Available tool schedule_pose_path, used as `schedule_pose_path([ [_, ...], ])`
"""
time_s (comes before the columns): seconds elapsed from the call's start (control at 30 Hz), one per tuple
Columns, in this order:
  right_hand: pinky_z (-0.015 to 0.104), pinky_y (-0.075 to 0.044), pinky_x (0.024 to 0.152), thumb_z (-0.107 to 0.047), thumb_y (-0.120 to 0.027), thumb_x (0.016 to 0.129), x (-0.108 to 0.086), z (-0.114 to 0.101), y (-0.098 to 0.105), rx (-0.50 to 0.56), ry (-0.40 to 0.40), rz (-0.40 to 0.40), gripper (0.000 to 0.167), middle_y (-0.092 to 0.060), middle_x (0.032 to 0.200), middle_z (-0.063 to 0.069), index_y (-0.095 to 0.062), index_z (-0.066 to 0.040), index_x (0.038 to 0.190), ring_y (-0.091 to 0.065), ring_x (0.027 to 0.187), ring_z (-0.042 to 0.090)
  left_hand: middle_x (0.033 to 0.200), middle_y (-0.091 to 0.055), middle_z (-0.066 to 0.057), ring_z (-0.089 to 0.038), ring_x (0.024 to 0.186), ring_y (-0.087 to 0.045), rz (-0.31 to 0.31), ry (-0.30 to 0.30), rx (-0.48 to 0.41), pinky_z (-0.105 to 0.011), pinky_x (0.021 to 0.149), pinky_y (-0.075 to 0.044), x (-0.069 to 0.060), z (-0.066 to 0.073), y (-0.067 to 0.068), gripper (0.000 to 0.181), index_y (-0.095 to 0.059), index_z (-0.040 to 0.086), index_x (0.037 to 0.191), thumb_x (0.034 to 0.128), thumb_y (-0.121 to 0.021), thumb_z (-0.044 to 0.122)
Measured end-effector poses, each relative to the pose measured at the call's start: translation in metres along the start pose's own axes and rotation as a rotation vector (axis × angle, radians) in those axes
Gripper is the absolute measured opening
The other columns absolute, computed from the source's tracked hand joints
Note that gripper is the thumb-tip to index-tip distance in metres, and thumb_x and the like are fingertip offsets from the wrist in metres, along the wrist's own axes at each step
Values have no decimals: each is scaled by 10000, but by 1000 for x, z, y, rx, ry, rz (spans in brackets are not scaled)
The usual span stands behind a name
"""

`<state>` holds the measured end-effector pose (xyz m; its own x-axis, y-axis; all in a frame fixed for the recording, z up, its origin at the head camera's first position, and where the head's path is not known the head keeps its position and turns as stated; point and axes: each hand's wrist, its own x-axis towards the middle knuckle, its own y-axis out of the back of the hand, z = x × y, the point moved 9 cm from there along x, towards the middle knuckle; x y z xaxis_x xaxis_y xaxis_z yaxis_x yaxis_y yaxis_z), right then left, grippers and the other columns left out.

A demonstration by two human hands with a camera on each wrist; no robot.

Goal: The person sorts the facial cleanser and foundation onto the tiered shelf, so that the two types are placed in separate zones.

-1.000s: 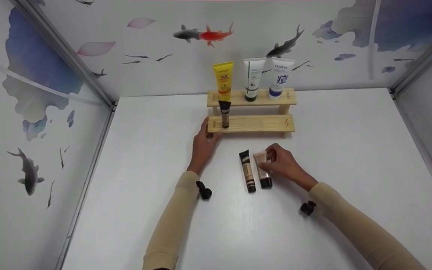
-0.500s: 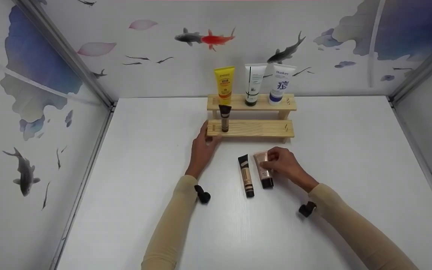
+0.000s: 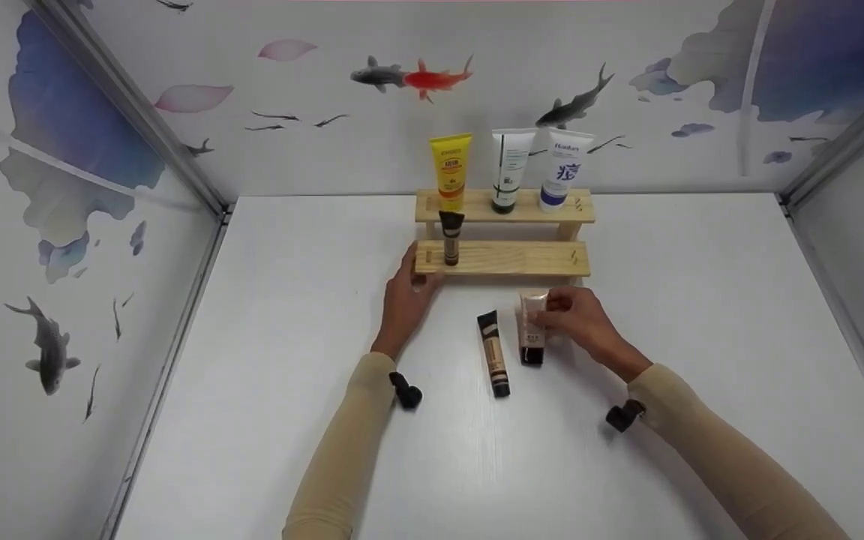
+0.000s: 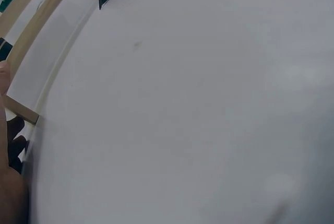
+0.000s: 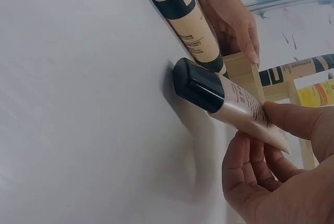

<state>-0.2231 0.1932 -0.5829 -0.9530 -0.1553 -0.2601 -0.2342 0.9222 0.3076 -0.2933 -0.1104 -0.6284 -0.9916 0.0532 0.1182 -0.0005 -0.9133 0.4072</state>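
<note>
My right hand (image 3: 580, 321) pinches a pinkish-beige cosmetic tube (image 3: 533, 330) between thumb and fingers, its black cap (image 5: 201, 85) pointing down toward me. In the right wrist view the tube is tilted, with a shadow below it on the table. To its left lies a slim beige tube with black ends (image 3: 493, 354). My left hand (image 3: 406, 304) grips the left end of the two-tier wooden rack (image 3: 514, 257), thumb at its front edge. A small dark-topped tube (image 3: 451, 240) stands on the lower tier, close to that hand.
On the upper tier stand a yellow tube (image 3: 450, 171), a white tube with a dark cap (image 3: 511, 169) and a white-and-blue tube (image 3: 563, 172). Behind the rack rises a wall painted with fish (image 3: 432, 79). White table surface (image 3: 312, 262) surrounds the rack.
The right hand has raised the pinkish-beige tube slightly off the table and shifted it right, away from the slim tube. The left hand keeps its grip on the rack.
</note>
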Motion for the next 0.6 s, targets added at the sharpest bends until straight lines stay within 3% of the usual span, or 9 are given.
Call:
schedule_pose_path([
  [0.3,293,-601,896,-150,-828,1001,2,-16,18,16,35,35,386,-724,1204,196,-703,84,1281,-680,1028,184,1556,-636,-82,-210,1231,-653,1,-2,-6,-476,1127,-478,0,-1,-1,859,-285,189,1765,1086,-673,546],
  [0.6,232,-577,904,-118,-794,1009,6,-28,37,24,48,74,374,-683,1259,188,-682,67,1315,-635,1108,238,1500,-673,-89,-210,1164,-676,8,-31,12,-465,1060,-520,0,3,1,861,-295,172,1759,1079,-694,518],
])
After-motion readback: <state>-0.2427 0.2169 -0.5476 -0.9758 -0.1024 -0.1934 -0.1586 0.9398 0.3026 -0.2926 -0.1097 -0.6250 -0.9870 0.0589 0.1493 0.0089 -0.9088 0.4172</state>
